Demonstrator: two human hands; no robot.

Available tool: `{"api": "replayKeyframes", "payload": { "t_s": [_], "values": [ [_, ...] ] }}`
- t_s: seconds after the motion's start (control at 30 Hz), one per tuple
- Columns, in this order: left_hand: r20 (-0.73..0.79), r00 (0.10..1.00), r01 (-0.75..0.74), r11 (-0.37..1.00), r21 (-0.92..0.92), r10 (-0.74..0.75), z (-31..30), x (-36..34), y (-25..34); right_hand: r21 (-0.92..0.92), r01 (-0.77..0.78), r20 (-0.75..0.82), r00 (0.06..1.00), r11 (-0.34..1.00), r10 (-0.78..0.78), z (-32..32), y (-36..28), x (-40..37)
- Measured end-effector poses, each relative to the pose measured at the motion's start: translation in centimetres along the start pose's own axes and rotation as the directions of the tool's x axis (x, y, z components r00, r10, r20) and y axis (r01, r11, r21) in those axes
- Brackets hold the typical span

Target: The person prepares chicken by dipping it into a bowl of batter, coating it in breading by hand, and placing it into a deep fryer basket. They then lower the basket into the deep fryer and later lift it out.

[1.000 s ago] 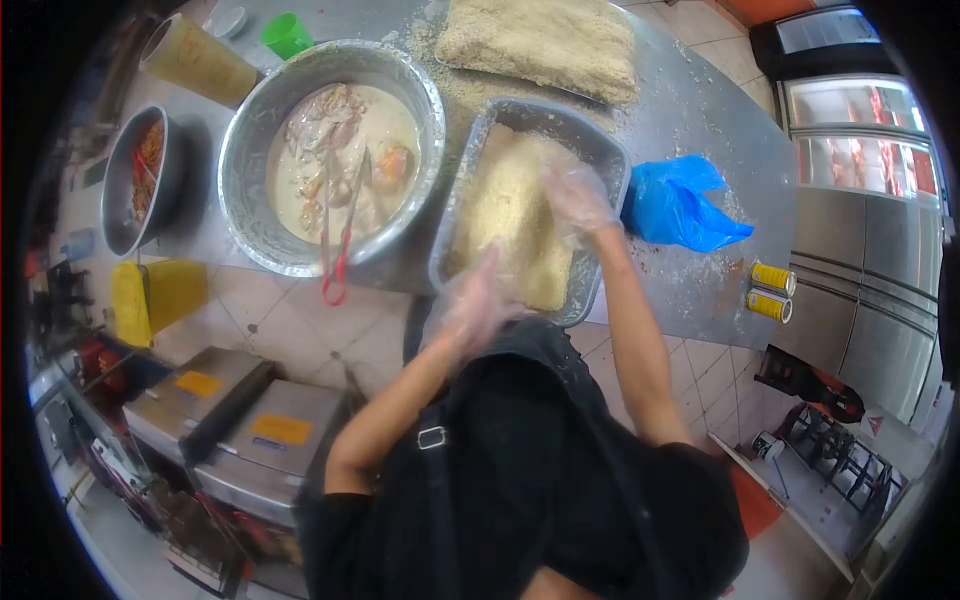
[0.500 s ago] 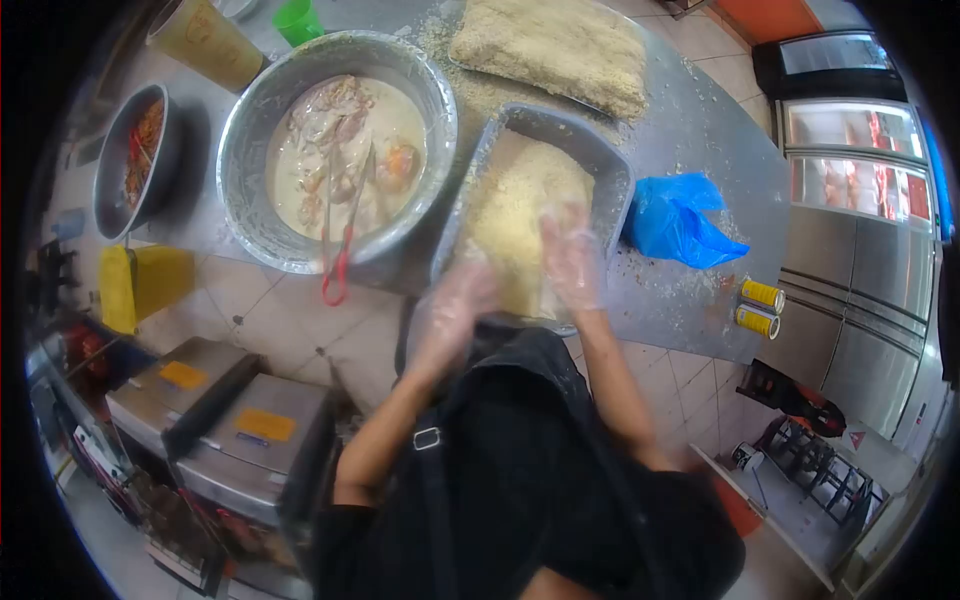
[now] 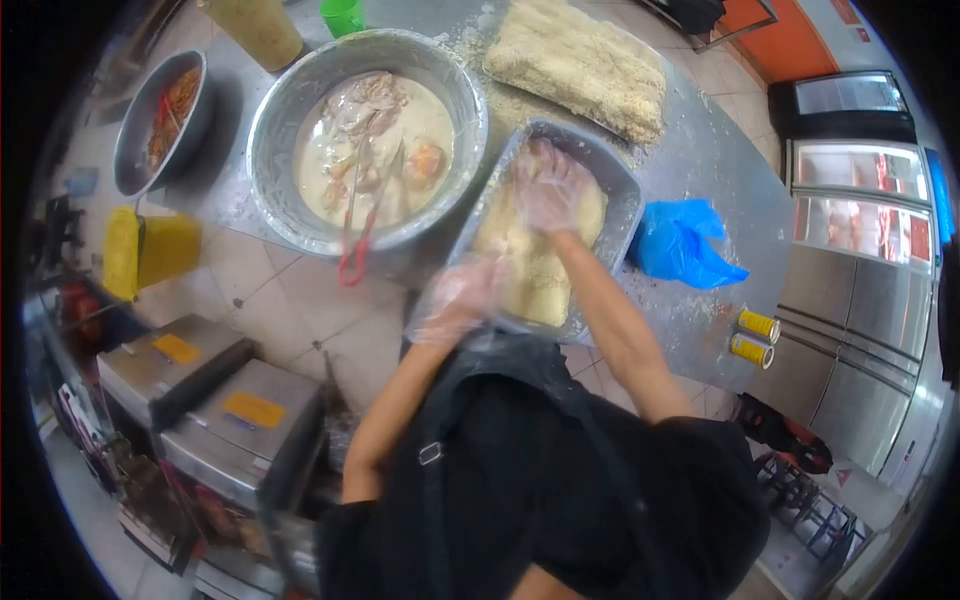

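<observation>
Both hands wear clear plastic gloves and work at a grey rectangular tub (image 3: 624,212) heaped with pale yellow breading crumbs (image 3: 530,285). Fingers spread, my right hand (image 3: 550,190) lies on the crumbs toward the tub's far end. My left hand (image 3: 462,292) is at the near left rim, its fingers smeared by motion. Just left of the tub stands a large metal bowl (image 3: 268,165) of creamy batter with raw chicken pieces (image 3: 425,165) in it. Red-handled tongs (image 3: 356,262) lean in that bowl, handles over its near rim.
Behind the tub, a tray holds a crumb-covered heap (image 3: 575,70). A blue plastic bag (image 3: 685,245) lies to the right, with two yellow cans (image 3: 755,338) near the table edge. At left are a smaller bowl (image 3: 195,140), a tall container (image 3: 255,30) and a green cup (image 3: 343,15).
My right hand has moved forward over the crumbs to the far end of the tub. My left hand stays near the left rim. The whole view has shifted slightly.
</observation>
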State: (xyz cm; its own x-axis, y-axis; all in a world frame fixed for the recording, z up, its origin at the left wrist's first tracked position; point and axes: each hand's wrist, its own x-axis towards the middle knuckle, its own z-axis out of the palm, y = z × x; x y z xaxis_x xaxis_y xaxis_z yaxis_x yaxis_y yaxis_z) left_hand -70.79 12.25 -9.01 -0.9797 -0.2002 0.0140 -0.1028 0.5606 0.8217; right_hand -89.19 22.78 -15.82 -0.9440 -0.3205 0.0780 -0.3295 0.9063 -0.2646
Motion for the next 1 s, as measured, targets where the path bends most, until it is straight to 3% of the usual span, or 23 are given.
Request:
{"api": "replayKeyframes", "payload": {
  "t_s": [0.03, 0.07, 0.1, 0.13, 0.17, 0.2, 0.23, 0.27, 0.4, 0.47, 0.53, 0.6, 0.63, 0.73, 0.87, 0.93, 0.97, 1.0],
  "values": [
    [0.094, 0.995, 0.033, 0.994, 0.107, -0.043, -1.2, 0.1, 1.2, 0.011, -0.054, 0.117, 0.992, 0.998, 0.053, -1.1, 0.2, -0.6],
    [0.122, 0.99, 0.058, 0.996, 0.061, -0.066, -0.6, 0.0, 1.0, 0.033, -0.079, 0.208, 0.976, 0.996, 0.07, -2.1, -0.2, 0.6],
    [0.114, 0.989, 0.092, 0.995, 0.034, -0.095, 0.2, -0.4, 0.0, 0.154, -0.023, 0.215, 0.977, 0.988, -0.011, -1.8, 0.7, 0.6],
    [0.019, 0.996, -0.082, 0.997, 0.011, 0.081, 0.6, -0.8, -1.7, 0.13, -0.043, 0.567, 0.823, 0.991, -0.038, -5.2, -0.9, -1.5],
    [-0.062, 0.996, 0.049, 0.951, -0.305, -0.071, -0.9, -1.0, 0.1, 0.059, -0.212, 0.207, 0.959, 0.975, 0.196, -2.8, -2.9, -4.0],
    [-0.116, 0.969, 0.154, 0.898, -0.412, -0.219, -2.1, -0.7, 1.8, -0.085, -0.025, -0.038, 0.999, 0.996, 0.021, 2.2, -1.7, -6.5],
    [-0.116, 0.954, 0.203, 0.882, -0.426, -0.276, -2.0, -0.6, 1.6, 0.01, -0.047, 0.003, 0.999, 0.999, 0.047, 1.2, -2.2, -6.5],
    [-0.105, 0.94, 0.246, 0.859, -0.449, -0.324, -1.8, -0.4, 0.9, -0.107, -0.146, 0.133, 0.978, 0.984, 0.16, -1.1, -4.2, -5.3],
    [-0.196, 0.95, 0.141, 0.897, -0.418, -0.241, -1.0, -0.1, -0.4, -0.079, 0.008, 0.071, 0.997, 0.997, -0.003, -0.2, -3.8, -6.3],
    [-0.08, 0.949, 0.227, 0.838, -0.496, -0.304, -1.6, -0.6, 1.4, -0.13, 0.069, 0.042, 0.997, 0.989, -0.064, -0.9, -3.7, -6.3],
    [-0.073, 0.956, 0.222, 0.862, -0.456, -0.285, -0.4, -0.6, 1.9, 0.02, -0.13, 0.063, 0.99, 0.991, 0.129, -0.1, -3.4, -5.4],
    [-0.22, 0.974, -0.03, 0.923, -0.385, -0.06, 0.3, -0.4, 2.6, 0.003, -0.098, 0.063, 0.993, 0.995, 0.098, -1.0, -3.0, -5.5],
    [-0.035, 0.982, 0.144, 0.857, -0.495, -0.185, -0.4, -0.5, 3.6, -0.014, -0.069, 0.063, 0.996, 0.997, 0.07, -1.6, -2.9, -5.5],
    [0.08, 0.982, 0.186, 0.847, -0.498, -0.169, 2.0, 0.1, 1.0, -0.025, -0.037, 0.06, 0.997, 0.999, 0.039, -2.9, -2.4, -5.6],
    [0.109, 0.987, 0.158, 0.879, -0.449, -0.122, 1.8, -0.1, 1.5, -0.023, -0.003, 0.064, 0.998, 1.0, 0.005, -3.8, -1.8, -5.7],
    [0.154, 0.982, 0.187, 0.645, -0.741, -0.108, 4.5, 0.0, 0.3, -0.007, -0.012, 0.077, 0.997, 1.0, 0.013, -4.3, -1.8, -5.0],
    [-0.102, 0.993, -0.115, 0.769, -0.629, 0.065, 4.9, 0.1, -0.1, 0.011, -0.029, 0.093, 0.995, 1.0, 0.028, -4.7, -1.9, -4.7],
    [-0.11, 0.992, -0.117, 0.771, -0.626, 0.061, 5.2, 0.1, -0.7, 0.025, -0.048, 0.113, 0.993, 0.999, 0.045, -5.2, -1.9, -4.2]
  ]
}}
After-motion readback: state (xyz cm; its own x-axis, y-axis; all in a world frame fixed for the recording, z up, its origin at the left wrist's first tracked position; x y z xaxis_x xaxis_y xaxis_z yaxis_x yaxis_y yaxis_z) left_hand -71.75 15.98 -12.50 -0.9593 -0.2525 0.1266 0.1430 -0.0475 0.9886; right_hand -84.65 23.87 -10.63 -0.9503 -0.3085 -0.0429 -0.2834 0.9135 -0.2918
